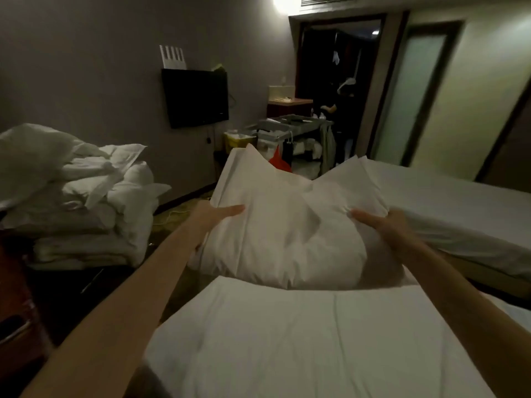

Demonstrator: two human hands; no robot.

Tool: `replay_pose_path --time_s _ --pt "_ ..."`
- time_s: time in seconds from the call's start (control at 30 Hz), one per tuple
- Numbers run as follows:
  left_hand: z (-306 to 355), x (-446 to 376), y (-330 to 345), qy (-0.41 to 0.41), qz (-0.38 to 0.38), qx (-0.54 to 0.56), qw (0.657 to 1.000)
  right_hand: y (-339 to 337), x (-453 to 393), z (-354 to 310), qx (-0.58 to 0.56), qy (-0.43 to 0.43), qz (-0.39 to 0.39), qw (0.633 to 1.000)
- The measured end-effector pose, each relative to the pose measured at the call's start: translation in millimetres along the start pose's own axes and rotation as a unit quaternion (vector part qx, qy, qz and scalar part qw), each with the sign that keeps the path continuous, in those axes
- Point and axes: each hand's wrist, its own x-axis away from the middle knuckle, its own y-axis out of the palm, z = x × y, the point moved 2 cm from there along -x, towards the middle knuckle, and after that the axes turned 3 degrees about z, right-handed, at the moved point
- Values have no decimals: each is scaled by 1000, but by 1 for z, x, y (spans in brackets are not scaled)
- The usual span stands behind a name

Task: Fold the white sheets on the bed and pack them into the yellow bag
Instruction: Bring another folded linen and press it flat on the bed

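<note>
Both hands, left hand (214,215) and right hand (385,225), grasp a bundled white sheet (287,225) above the bed (287,340); folding seems unfinished, and no yellow bag is clearly visible.

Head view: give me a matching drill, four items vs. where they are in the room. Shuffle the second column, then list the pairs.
Items:
1. pillow
2. television
3. pile of bedding
4. housekeeping cart

Places:
A. heaped at the left, below the bare wall
B. held up between the left hand and the right hand
C. near the dark doorway, beyond the bed
D. mounted on the grey wall

Pairs: 1-B, 2-D, 3-A, 4-C
</note>
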Motion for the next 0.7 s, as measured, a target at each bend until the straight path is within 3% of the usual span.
replay_pose_path --time_s 0.3,0.7 --pt "9 -109 -96 16 -20 -41 999 127 -19 -19 -41 45 52 997" --pt "-2 -194 -114 -12 -53 -32 998 194 -77 -24 -37 47 46 997"
